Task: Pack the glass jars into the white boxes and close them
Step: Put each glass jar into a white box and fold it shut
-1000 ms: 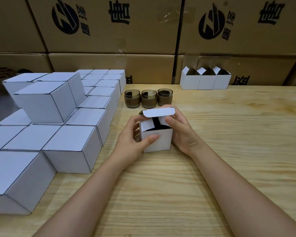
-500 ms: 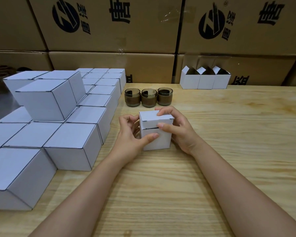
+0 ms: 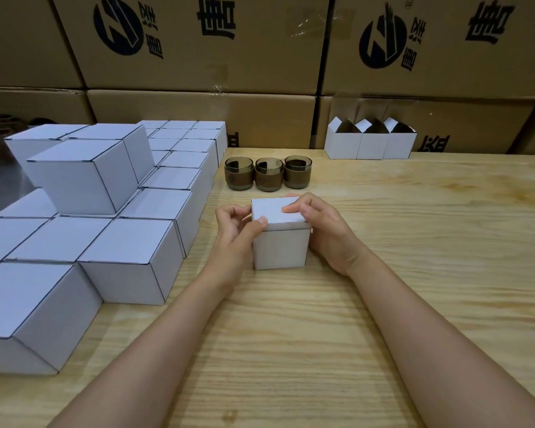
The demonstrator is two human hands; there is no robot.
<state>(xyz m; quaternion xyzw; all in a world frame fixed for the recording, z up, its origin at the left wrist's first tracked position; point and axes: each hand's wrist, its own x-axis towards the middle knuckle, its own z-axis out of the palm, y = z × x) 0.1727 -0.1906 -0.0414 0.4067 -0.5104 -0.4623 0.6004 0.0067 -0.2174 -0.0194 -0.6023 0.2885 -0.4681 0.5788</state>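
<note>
Taking the small white box (image 3: 280,247) as the middle of the dial, a stack of closed boxes (image 3: 130,261) fills the table (image 3: 430,257) from seven o'clock round to eleven, with a few more set on top as a second layer.

At nine o'clock the left hand (image 3: 233,234) grasps the small white box. Its thumb tip presses on the lid's near left corner, and its fingers (image 3: 229,211) are curled against the left wall.

The box stands upright on the table between the two hands. Its lid is folded down flat, and a thin dark seam shows under the front edge.

At twelve o'clock, near but apart from the box, three glass jars (image 3: 267,174) stand in a row, touching or nearly so.

At three o'clock the right hand (image 3: 329,231) also holds the box. Its forefinger (image 3: 292,208) lies flat on the lid, the thumb sits at the near right corner, and the other fingers wrap over the far edge, with the palm against the right wall.

At one o'clock, well apart, three open boxes (image 3: 369,145) stand side by side against brown cartons (image 3: 198,57) along the back.
</note>
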